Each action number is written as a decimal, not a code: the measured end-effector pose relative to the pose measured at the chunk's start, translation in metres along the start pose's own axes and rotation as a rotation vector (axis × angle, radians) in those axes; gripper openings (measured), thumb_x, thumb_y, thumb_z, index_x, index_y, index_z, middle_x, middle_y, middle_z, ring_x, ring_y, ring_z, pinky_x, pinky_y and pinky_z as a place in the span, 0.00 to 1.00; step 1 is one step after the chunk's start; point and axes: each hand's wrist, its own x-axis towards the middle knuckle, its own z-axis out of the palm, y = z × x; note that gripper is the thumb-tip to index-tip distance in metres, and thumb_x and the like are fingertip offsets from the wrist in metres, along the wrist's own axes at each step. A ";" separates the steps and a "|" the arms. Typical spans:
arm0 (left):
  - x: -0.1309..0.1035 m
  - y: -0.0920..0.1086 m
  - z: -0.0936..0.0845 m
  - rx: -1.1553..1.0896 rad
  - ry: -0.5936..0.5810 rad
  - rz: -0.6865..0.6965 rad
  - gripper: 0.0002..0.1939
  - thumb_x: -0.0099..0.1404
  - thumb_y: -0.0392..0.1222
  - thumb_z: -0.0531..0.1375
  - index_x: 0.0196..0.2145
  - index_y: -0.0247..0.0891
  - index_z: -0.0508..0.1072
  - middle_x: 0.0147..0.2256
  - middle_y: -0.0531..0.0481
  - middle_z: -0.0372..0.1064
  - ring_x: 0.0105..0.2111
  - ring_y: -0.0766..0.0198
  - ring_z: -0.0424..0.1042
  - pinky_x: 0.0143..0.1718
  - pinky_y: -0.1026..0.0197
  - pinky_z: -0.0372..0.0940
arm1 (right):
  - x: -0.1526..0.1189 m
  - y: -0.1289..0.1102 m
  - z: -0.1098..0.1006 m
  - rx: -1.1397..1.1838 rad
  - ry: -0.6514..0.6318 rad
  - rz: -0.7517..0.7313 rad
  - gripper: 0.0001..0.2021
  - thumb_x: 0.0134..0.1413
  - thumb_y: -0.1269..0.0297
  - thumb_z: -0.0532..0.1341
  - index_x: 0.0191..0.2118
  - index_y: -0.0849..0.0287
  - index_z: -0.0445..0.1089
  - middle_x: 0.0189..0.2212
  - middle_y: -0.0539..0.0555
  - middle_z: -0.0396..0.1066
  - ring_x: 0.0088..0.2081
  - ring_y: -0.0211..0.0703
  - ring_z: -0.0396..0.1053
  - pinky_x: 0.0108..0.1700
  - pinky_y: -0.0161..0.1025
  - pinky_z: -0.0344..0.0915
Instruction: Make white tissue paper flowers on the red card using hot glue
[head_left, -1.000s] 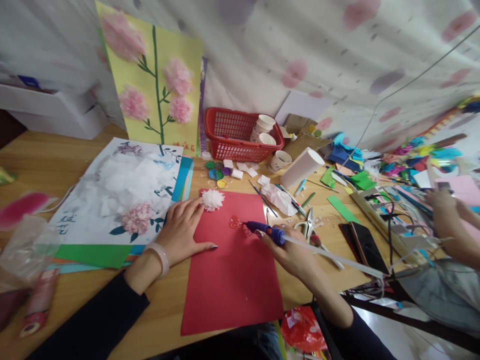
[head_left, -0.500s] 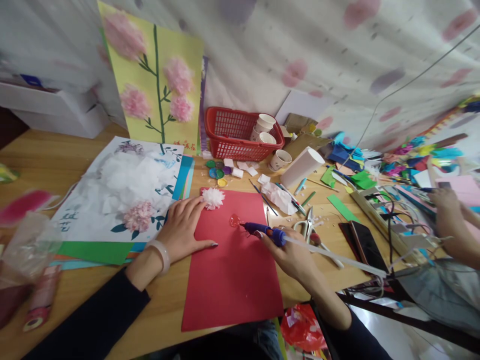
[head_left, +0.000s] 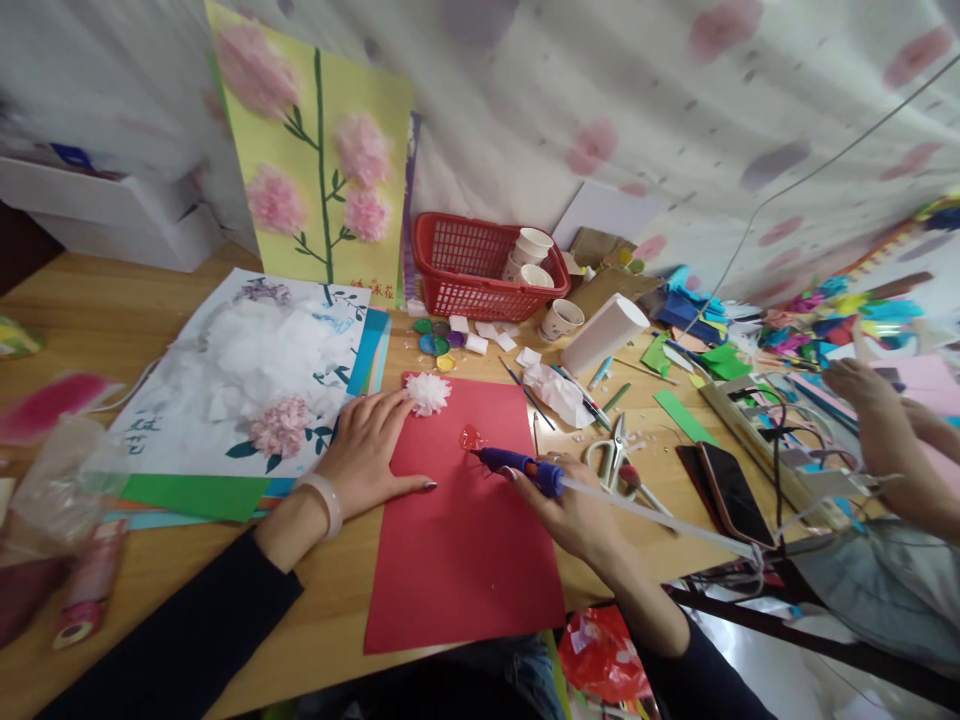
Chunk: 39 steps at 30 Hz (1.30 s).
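Observation:
A sheet of red paper lies on the wooden table in front of me. My right hand is wrapped round a blue hot glue gun with a long clear glue stick trailing out of its back. Just beyond the nozzle sits a wet, shiny patch of glue on the red paper. My left hand rests flat at the paper's left edge, fingers stretched and thumb on the sheet. Beside its fingertips a white paper flower lies at the upper left corner of the sheet.
To the left lies a white sheet with tissue and a pink flower. Behind are a red basket with paper cups and a white paper roll. Scissors, a phone and a power strip lie right, near another person's hand.
My right hand has drawn the glue gun slightly left and toward me, its nozzle now just below the glue patch. My left hand stays put. The other person's hand has shifted.

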 end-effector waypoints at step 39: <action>0.002 0.004 -0.003 0.018 -0.007 0.002 0.48 0.51 0.66 0.64 0.61 0.34 0.58 0.61 0.34 0.58 0.61 0.40 0.54 0.62 0.41 0.45 | 0.016 0.019 0.007 -0.090 0.019 0.115 0.24 0.59 0.46 0.54 0.17 0.54 0.57 0.14 0.48 0.57 0.17 0.37 0.54 0.21 0.36 0.48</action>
